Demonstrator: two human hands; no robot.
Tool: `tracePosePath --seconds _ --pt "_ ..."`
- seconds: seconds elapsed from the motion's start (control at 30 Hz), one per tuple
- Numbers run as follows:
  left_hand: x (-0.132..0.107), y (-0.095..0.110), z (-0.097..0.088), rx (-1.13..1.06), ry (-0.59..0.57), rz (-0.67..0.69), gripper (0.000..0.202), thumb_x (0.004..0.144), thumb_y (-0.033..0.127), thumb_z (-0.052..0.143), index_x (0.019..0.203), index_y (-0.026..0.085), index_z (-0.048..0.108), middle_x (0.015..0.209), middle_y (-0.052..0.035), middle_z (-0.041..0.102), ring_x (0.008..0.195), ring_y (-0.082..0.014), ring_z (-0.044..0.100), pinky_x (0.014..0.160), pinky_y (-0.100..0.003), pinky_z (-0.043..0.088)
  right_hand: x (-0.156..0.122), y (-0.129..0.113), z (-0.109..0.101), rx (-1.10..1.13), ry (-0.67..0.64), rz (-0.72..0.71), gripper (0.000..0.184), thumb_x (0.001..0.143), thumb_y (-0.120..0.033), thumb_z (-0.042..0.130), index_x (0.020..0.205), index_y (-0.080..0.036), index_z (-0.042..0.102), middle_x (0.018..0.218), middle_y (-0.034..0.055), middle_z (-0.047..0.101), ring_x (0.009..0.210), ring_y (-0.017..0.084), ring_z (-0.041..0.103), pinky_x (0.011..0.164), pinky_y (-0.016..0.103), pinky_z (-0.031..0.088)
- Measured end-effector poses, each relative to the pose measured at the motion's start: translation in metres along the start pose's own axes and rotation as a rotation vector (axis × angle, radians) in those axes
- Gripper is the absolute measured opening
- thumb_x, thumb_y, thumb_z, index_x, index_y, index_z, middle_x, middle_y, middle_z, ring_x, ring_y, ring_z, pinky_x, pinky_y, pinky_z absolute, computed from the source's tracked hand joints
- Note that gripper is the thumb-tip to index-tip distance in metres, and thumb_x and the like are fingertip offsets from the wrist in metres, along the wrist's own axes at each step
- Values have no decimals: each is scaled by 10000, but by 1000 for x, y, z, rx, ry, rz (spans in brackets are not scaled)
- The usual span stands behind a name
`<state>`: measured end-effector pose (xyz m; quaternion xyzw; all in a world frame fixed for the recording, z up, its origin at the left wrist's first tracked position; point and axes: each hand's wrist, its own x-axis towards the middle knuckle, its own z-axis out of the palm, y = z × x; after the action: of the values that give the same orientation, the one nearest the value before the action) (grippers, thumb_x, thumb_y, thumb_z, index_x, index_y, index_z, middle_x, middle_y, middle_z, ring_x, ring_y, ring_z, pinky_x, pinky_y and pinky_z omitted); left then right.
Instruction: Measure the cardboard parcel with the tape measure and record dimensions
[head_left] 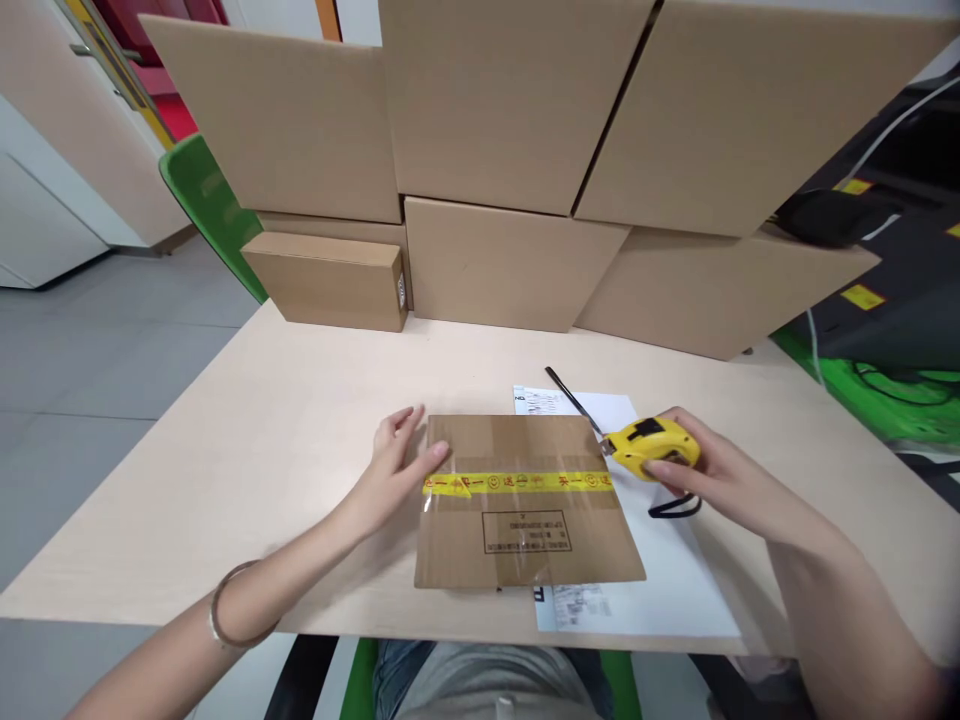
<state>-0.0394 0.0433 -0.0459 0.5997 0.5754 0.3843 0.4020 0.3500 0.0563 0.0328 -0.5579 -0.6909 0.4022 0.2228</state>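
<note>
My right hand (pixel 697 465) is closed around a yellow tape measure (pixel 651 446). A short length of its blade (pixel 574 400) sticks out toward the upper left, past the far right corner of a flat cardboard box (pixel 525 565). A black wrist strap (pixel 675 508) hangs below the tape measure. Yellow printed tape (pixel 517 483) runs across the box top, with a printed black frame nearer to me. At the box's left edge is my left hand (pixel 390 465), thumb resting on the top and the other fingers stretched out beside the far left corner.
White sheets with printing (pixel 675 590) lie partly under the box on the pale table (pixel 300 450). Large cardboard panels (pixel 517 265) stand along the back, with a small closed carton (pixel 326 280) before them. A green chair (pixel 206 205) is behind at left; dark equipment (pixel 900 240) stands at right.
</note>
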Motion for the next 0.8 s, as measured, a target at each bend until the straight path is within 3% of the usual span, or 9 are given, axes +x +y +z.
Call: tracePosePath --seconds 0.07,0.13,0.27,0.4,0.47,0.53,0.6,0.67,0.8 --pt "7 -6 -1 20 -109 -23 541 966 604 504 1396 286 584 1509 -125 463 1501 -403 287 1235 -654 221 1 6 8 55 -30 19 286 882 -478 710 971 -261 545 839 -9 557 702 163 545 562 257 480" --pt "9 -3 -4 -7 -192 33 560 994 596 448 1473 314 515 1557 -95 468 1526 -376 276 1263 -628 189 -6 6 14 120 -3 -8 304 858 -473 738 1000 -269 563 879 8 594 709 171 571 555 261 495" --pt "7 19 -16 -184 -300 93 699 980 565 520 1598 350 276 1660 -79 351 1499 -348 373 1226 -550 345 -31 3 4 240 113 -136 318 834 -467 753 1063 -312 595 1047 62 695 744 215 647 511 278 501" --pt "7 23 -24 -195 -263 414 780 838 448 769 1521 361 402 1586 -107 395 1458 -356 422 1183 -502 418 -44 -11 -15 161 235 -293 296 818 -528 744 1039 -348 665 1063 78 693 912 320 681 620 384 575" --pt "10 13 -23 -137 -227 597 858 743 372 856 1494 352 441 1568 -113 374 1497 -371 347 1202 -511 390 -39 -30 -17 79 319 -322 285 812 -502 770 1043 -365 677 1009 62 682 871 301 679 633 388 580" --pt "12 0 -20 -134 -235 690 1010 674 342 900 1537 344 375 1580 -129 347 1512 -383 314 1206 -536 379 -25 -56 -11 -33 333 -328 311 799 -437 811 1068 -373 668 973 32 683 795 250 675 609 350 569" --pt "14 -13 -17 -156 -248 701 1160 640 363 924 1589 354 257 1612 -150 325 1498 -386 343 1208 -566 363 -5 -87 4 -127 232 -402 340 805 -444 810 1092 -337 662 1005 27 699 786 221 675 589 318 554" --pt "14 -23 -15 -166 -242 700 1284 615 400 942 1616 382 139 1633 -158 316 1483 -384 379 1212 -581 344 19 -116 23 -168 37 -452 363 840 -457 782 1131 -288 643 1028 33 722 811 208 682 652 316 556" --pt "12 -37 -13 -157 -206 679 1389 591 448 953 1615 430 14 1642 -148 317 1464 -395 419 1193 -595 354 57 -156 63 -232 -189 -581 351 917 -440 692 1188 -241 590 1039 28 733 844 192 678 687 297 511"
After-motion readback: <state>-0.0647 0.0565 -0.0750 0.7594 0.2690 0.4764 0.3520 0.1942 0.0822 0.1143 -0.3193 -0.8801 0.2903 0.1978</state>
